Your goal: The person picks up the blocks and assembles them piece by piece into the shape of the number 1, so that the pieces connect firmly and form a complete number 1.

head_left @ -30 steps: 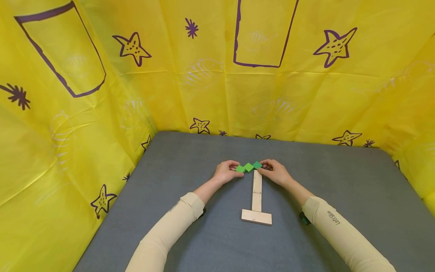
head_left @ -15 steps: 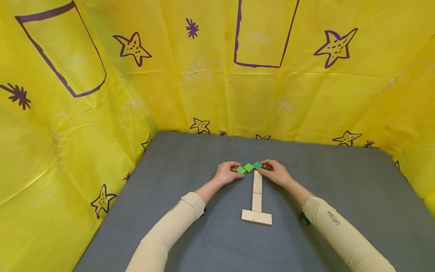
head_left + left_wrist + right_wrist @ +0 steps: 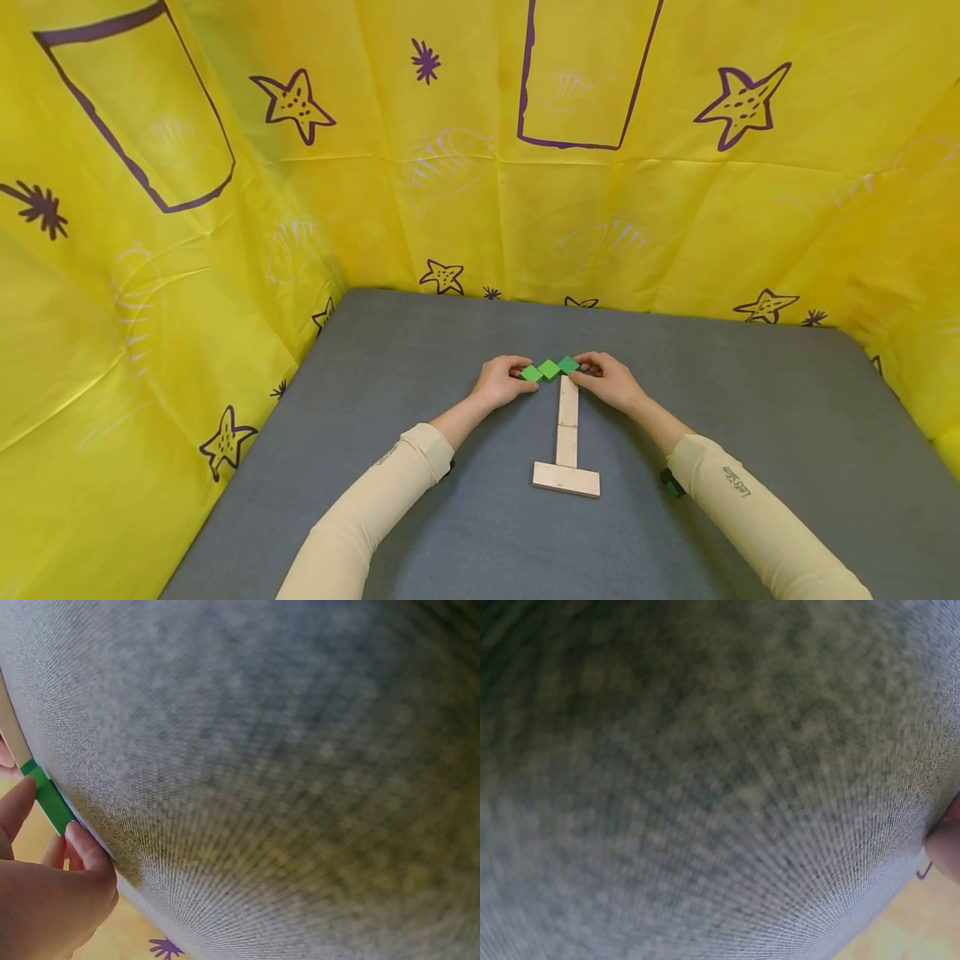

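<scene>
In the head view, three diamond-turned green blocks lie corner to corner in a slanting row. My left hand pinches the leftmost light green block between thumb and fingers. Beside it sits the middle light green block, untouched. At the right end, the thumb and fingers of my right hand hold the darker green block. Part of my left hand and a green block show in the left wrist view. Only a fingertip appears in the right wrist view.
Below the green row, two pale wooden planks lie end to end. Their near end meets a crosswise wooden plank, making an upside-down T. Grey cloth covers the table, with a yellow printed curtain behind and at the sides.
The leftmost green block was nudged very slightly towards the person between the first and second frames. Both hands have kept their holds and stayed almost still.
</scene>
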`<state>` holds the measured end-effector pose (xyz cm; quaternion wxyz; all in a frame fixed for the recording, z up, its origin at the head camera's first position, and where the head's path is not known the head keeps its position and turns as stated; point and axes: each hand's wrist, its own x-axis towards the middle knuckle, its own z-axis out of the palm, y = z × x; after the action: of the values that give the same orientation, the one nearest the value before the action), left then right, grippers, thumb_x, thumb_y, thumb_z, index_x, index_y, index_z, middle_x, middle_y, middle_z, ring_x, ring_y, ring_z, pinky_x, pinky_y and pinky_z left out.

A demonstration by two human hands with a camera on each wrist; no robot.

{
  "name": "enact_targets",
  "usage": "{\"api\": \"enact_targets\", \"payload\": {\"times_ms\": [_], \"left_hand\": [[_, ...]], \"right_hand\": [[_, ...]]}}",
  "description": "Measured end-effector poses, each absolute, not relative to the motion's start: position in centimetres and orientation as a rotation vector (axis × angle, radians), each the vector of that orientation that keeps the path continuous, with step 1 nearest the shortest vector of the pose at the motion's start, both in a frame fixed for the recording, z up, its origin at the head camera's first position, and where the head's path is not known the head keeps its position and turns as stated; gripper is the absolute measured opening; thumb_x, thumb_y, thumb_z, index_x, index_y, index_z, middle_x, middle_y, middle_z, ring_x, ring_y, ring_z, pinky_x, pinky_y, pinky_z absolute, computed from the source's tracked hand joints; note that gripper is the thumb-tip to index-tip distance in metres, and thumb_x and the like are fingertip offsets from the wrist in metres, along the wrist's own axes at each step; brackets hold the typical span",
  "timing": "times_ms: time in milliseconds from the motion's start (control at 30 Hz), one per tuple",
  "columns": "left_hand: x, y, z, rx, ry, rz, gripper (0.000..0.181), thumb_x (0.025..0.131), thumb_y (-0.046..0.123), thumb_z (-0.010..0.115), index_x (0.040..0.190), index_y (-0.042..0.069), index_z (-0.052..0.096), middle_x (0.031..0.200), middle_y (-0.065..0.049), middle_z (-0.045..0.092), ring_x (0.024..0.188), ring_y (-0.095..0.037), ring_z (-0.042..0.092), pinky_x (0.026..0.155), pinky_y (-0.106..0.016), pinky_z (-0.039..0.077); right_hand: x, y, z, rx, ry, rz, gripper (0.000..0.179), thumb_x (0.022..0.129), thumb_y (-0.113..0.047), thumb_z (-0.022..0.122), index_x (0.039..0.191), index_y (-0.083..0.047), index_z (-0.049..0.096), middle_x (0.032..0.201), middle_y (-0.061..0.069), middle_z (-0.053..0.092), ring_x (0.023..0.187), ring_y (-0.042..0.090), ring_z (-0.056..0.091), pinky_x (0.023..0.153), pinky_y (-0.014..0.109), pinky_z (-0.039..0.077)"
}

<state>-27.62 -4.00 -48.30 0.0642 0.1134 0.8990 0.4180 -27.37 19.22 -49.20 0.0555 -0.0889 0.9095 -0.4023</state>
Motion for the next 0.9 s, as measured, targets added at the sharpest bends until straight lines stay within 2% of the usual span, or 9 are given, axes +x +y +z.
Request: {"api": "enact_targets", "payload": {"times_ms": [333,900], "left_hand": [[-27.43,-3.82,-48.13,0.354,2.728,1.252,0.042,0.081,0.014,0.080,0.120,0.005,0.068,0.109,-0.011,0.066,0.097,-0.023,0.060,0.082,-0.033,0.048],[-27.62,-4.10,-48.41,0.359,2.719,1.276,0.047,0.082,0.020,0.080,0.123,0.003,0.066,0.112,-0.010,0.067,0.099,-0.022,0.061,0.084,-0.031,0.049]], "right_hand": [[-27.44,19.41,-49.14,-0.270,2.755,-1.209,0.041,0.094,-0.030,0.065,0.123,-0.002,0.062,0.110,0.014,0.058,0.100,0.029,0.053,0.088,0.044,0.043],[-27.60,19.39,-49.41,-0.274,2.747,-1.197,0.042,0.093,-0.031,0.066,0.124,-0.002,0.061,0.110,0.013,0.059,0.100,0.028,0.053,0.088,0.044,0.042]]}}
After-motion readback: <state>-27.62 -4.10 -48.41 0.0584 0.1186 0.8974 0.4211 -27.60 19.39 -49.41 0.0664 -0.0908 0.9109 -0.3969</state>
